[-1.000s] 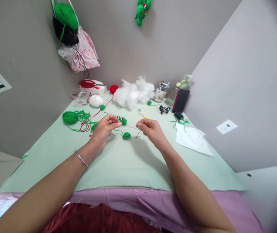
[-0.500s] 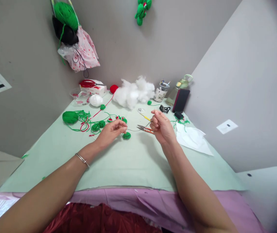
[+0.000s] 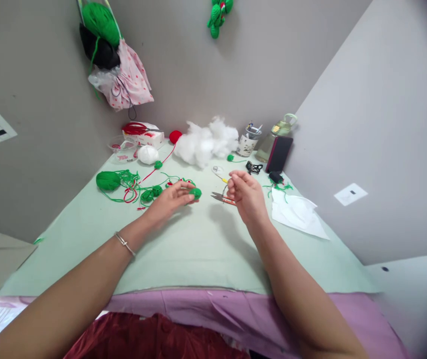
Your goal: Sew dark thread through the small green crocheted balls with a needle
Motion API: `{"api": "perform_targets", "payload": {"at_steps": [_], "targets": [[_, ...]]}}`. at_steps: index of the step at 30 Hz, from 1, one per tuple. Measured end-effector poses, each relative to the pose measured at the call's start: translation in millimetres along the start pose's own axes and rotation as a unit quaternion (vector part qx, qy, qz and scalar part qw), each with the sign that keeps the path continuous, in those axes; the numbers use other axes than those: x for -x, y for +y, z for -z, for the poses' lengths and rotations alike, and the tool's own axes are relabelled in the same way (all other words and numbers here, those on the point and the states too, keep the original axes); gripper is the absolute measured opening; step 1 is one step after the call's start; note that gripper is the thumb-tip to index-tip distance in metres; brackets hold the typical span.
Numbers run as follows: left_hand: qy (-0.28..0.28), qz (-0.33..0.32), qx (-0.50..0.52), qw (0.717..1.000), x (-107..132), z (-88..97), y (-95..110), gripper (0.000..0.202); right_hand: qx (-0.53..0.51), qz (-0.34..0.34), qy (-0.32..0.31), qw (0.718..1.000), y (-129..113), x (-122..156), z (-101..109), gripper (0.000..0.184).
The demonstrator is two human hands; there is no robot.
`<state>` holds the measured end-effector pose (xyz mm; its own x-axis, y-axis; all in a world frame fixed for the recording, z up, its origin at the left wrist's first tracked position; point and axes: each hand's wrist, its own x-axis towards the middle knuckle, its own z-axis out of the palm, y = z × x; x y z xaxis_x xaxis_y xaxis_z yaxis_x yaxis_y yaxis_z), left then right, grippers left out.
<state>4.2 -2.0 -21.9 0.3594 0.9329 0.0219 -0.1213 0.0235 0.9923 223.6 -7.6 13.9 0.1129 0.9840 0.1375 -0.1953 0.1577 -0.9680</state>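
Note:
Between the thumb and fingers of my left hand [image 3: 174,199] is a small green crocheted ball [image 3: 195,193], held just above the table. My right hand [image 3: 246,192] is closed in a pinch, with a thin dark thread [image 3: 224,188] hanging by its fingers; whether a needle is in the pinch is too small to tell. Below that hand lie small scissors [image 3: 223,198] with orange handles, partly covered by it. A yellow-handled crochet hook [image 3: 224,179] lies just behind. More green crocheted balls [image 3: 147,195] sit left of my left hand, and small red-and-white pieces show behind its fingers.
Green yarn [image 3: 108,180] lies tangled at the left. White stuffing [image 3: 206,142] is heaped at the back, near a red ball [image 3: 175,136]. At the right are a pen cup [image 3: 248,144], a bottle [image 3: 268,148], a phone [image 3: 279,154] and white sheets [image 3: 298,212].
The green ball, lying below my left fingertips before, is now raised in that hand. My right hand has shifted slightly left, and the thread stretched between the hands no longer shows.

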Motion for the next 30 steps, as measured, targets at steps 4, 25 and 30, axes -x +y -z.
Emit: {"api": "perform_targets", "payload": {"at_steps": [4,25,30], "targets": [[-0.016,0.032,0.153,0.988,2,1.7,12,0.029,0.106,0.035,-0.067,0.991,1,12,-10,0.024],[0.009,0.010,0.065,0.998,2,-1.5,4,0.034,0.424,0.184,-0.152,0.874,5,29,-20,0.014],[0.030,-0.015,0.047,0.998,2,-4.8,2,0.035,0.401,0.168,-0.160,0.886,7,29,-21,0.013]]}}
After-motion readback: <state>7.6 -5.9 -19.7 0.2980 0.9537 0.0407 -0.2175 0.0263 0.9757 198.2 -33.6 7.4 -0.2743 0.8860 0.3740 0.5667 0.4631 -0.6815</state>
